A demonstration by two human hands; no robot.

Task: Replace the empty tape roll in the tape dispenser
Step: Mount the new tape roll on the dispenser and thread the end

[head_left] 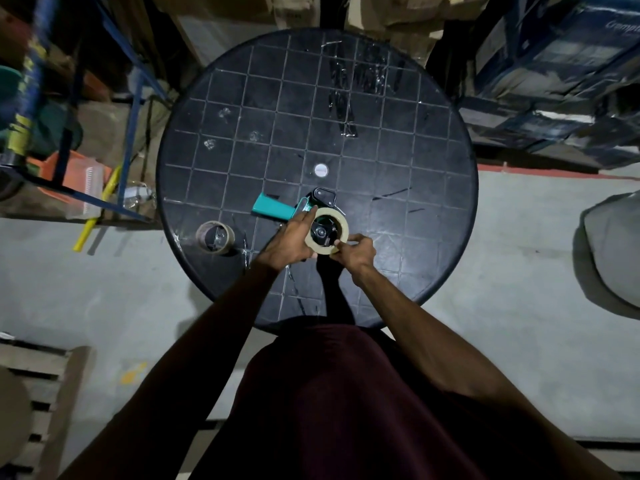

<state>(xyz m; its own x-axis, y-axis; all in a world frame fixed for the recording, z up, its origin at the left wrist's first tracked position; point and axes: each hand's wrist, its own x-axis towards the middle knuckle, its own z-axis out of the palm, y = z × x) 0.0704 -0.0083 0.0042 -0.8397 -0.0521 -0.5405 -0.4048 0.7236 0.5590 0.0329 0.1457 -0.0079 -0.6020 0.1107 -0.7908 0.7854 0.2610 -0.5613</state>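
A tape dispenser with a teal handle [273, 208] and black head lies on its side on the round black table [433, 161]. A beige tape roll [341, 223] sits over the dispenser's black hub. My left hand [291, 240] grips the roll's left rim. My right hand [355, 252] pinches the roll's lower right edge. The empty brown cardboard core [214, 237] stands on the table to the left, apart from both hands.
A small white disc [321, 170] lies on the table beyond the dispenser. Clear tape scraps [346, 95] stick to the far tabletop. Blue metal shelving [135, 98] stands left, blue boxes [561, 81] right, a wooden pallet [38, 393] on the floor at lower left.
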